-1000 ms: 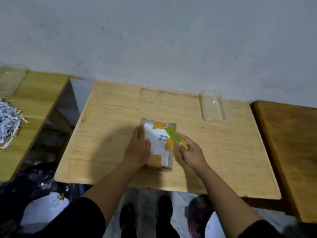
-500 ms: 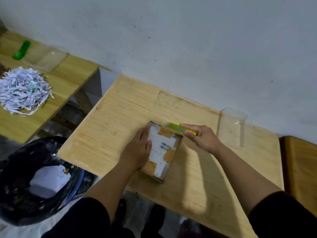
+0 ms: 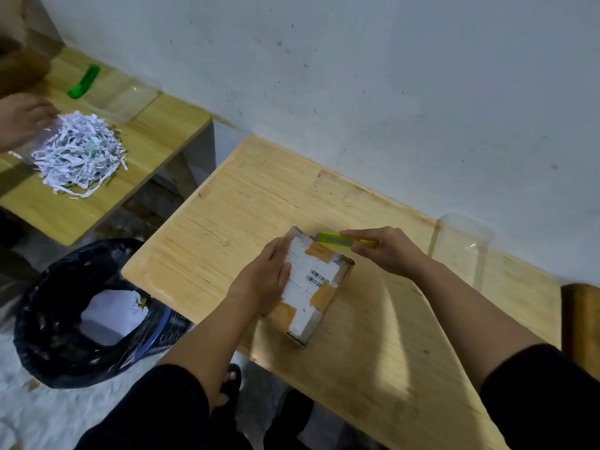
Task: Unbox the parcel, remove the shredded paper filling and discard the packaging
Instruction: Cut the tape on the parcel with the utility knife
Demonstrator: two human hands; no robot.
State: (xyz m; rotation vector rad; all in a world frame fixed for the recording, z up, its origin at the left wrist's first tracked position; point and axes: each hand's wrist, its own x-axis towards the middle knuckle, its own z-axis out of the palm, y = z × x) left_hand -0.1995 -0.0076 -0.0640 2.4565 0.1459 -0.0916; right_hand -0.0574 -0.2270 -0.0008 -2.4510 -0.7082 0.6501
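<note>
1. Your right fingers (image 3: pixel 360 237) are curled round the yellow cutter (image 3: pixel 341 241), forefinger laid along its top, tip aimed at the far end of the parcel (image 3: pixel 319 280).
2. Your right hand (image 3: pixel 389 251) hovers just past the parcel's far right corner, on the wall side of the tabletop (image 3: pixel 233 222).
3. Your left fingers (image 3: pixel 281 251) lie nearly straight over the parcel's left side, thumb on the white label; your left hand (image 3: pixel 263 284) is pressing the box down, not gripping it.
4. The parcel sits flat near the middle of the tabletop, closer to your edge than to the wall, taped in brown and still sealed as far as I can see.
5. Step in hand, by my reading: slitting the tape. Nothing is opened, so you're early in the job.
6. Next move calls for the blade to meet the tape seam at the far end and run along it, shallow. Whether the blade is extended I cannot tell.
7. Watch that left thumb: it rests close to the cutting line.
8. A clear plastic tub (image 3: pixel 461 245) stands by the wall at the tabletop's right end; the black-lined bin (image 3: pixel 58 319) waits on the floor off the left edge for the packaging.
9. On the neighbouring tabletop (image 3: pixel 156 138) another hand (image 3: pixel 22 120) touches a heap of shredded paper (image 3: pixel 78 151).
</note>
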